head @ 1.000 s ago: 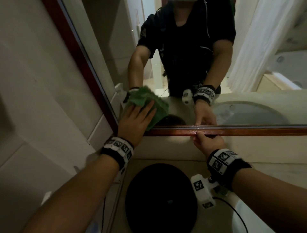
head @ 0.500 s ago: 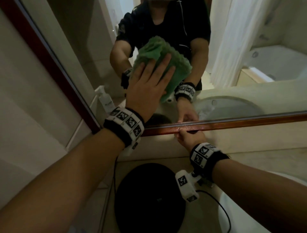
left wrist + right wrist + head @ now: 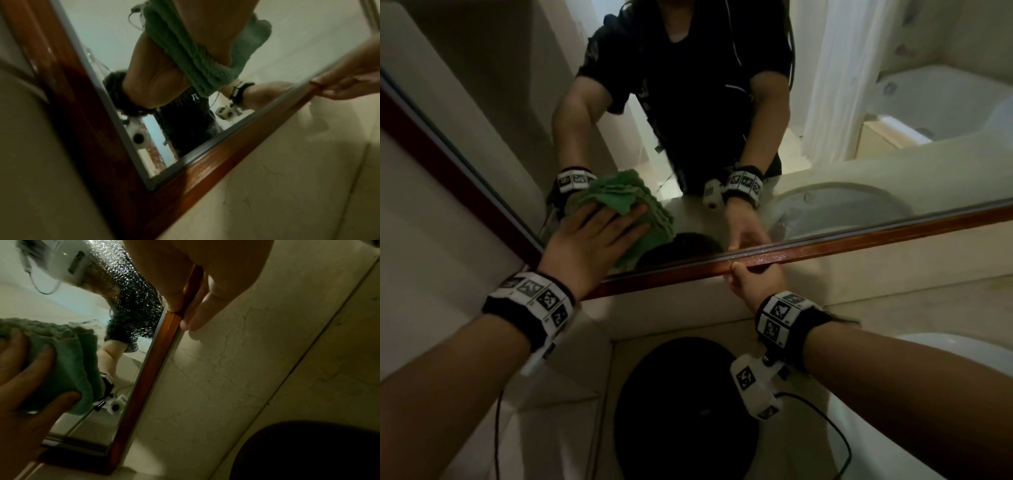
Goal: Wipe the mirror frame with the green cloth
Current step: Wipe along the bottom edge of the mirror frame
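The mirror has a red-brown wooden frame (image 3: pixel 859 240) (image 3: pixel 216 160) (image 3: pixel 152 366). A folded green cloth (image 3: pixel 626 198) (image 3: pixel 185 53) (image 3: pixel 69 356) lies flat against the glass just above the frame's lower left corner. My left hand (image 3: pixel 613 222) (image 3: pixel 216 24) (image 3: pixel 26 378) presses it there with fingers spread and straight. My right hand (image 3: pixel 743 270) (image 3: pixel 349 78) (image 3: pixel 185 308) pinches the bottom rail further right, thumb on the front face and fingers under its lower edge. The cloth covers glass and stops just short of the rail.
A round black object (image 3: pixel 688 411) lies on the beige counter below the mirror, with a white basin rim (image 3: pixel 945 359) to its right. Tiled wall (image 3: pixel 431 240) flanks the frame's left rail. The glass reflects a person, a curtain and a tub.
The left hand and cloth rose up the glass, then came back down to the lower left corner. The right hand kept its grip on the bottom rail.
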Motion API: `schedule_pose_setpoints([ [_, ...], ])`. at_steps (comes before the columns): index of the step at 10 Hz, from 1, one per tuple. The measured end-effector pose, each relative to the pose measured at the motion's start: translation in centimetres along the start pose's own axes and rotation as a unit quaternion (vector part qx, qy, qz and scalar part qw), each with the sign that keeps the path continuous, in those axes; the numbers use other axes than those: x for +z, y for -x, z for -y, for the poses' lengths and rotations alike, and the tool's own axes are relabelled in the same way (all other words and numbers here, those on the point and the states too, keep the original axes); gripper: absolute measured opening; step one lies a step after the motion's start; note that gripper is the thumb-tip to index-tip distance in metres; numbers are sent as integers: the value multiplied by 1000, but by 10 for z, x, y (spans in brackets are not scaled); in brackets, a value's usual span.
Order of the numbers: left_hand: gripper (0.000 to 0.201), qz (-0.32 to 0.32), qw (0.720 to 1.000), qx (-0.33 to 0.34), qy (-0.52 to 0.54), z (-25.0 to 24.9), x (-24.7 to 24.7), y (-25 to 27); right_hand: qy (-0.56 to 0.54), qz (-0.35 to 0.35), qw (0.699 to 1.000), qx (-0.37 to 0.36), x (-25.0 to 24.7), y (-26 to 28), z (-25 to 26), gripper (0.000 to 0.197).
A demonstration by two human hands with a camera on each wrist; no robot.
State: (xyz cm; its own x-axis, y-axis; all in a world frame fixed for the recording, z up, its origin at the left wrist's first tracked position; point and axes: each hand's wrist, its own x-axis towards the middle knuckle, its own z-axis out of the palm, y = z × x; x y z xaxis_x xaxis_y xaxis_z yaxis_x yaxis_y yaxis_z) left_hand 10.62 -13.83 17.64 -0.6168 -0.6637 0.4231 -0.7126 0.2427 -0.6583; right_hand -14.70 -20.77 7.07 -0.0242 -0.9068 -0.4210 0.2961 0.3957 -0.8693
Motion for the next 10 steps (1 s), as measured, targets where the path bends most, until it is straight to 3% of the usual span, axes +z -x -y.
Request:
schedule_pose_setpoints([
  [3,46,6,999,-47,-12,-38,4,-13,-31,15,999,1,0,2,3,19],
  [5,42,42,998,-28,49,-91,26,-34,-46,21,999,-9,-1,-2,-2,10],
  [6,44,72,995,-4,75,-93,31,-40,-53,28,998,-24,1,-4,-5,19],
  [7,43,80,991,67,80,-85,26,-65,-66,17,997,-41,0,-8,-8,25],
  [8,46,80,985,129,83,-98,17,-98,-102,41,994,3,-2,-10,-3,27],
  [9,52,96,984,139,62,-109,14,-108,56,-4,998,8,-10,-3,2,31],
  [10,47,110,984,113,82,-96,15,-87,-3,-4,999,39,-6,-1,10,11],
])
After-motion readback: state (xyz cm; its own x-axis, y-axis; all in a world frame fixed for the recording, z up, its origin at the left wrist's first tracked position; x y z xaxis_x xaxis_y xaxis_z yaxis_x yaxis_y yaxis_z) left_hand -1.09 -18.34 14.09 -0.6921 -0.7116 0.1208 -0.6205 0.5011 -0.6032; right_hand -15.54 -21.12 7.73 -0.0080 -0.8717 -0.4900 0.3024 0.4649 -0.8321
